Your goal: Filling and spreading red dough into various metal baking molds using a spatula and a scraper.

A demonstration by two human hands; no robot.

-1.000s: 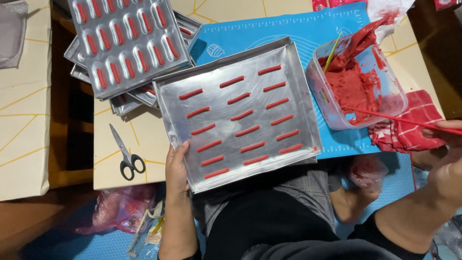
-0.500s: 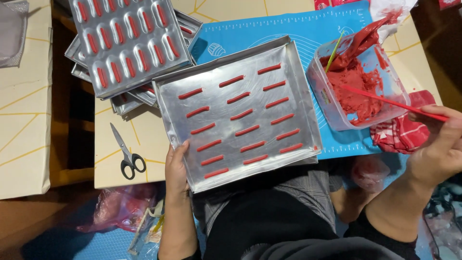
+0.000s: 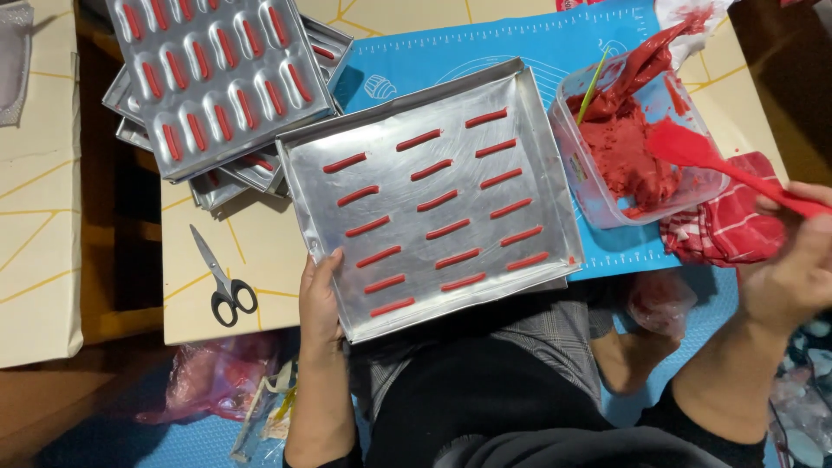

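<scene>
Your left hand (image 3: pixel 319 295) grips the near left edge of the silver baking tray (image 3: pixel 555 165), fingers curled over its rim, so the tray sits partly on the table and partly over your lap. On the tray lie rows of short red dough strips (image 3: pixel 431 170), spaced apart and all slanted the same way. Your right hand (image 3: pixel 793 269) is closed around the handle of a red spatula (image 3: pixel 693 149) — its blade rests in the clear plastic tub (image 3: pixel 586 186) of red dough, which stands just right of the tray on the blue mat (image 3: pixel 416 62). A red piping bag (image 3: pixel 646 59) leans out of the tub's far side, and a thin green stick (image 3: pixel 593 85) pokes up beside it. A red striped cloth (image 3: pixel 724 227) lies bunched just under the tub, near your right wrist. To the far left of the tray a stack of moulded metal pans (image 3: pixel 217 78) holds red strips in its oval wells — the top pan is tilted across the ones below. Black-handled scissors (image 3: pixel 221 277) lie shut on the pale table (image 3: pixel 251 243), just left of your left hand.
</scene>
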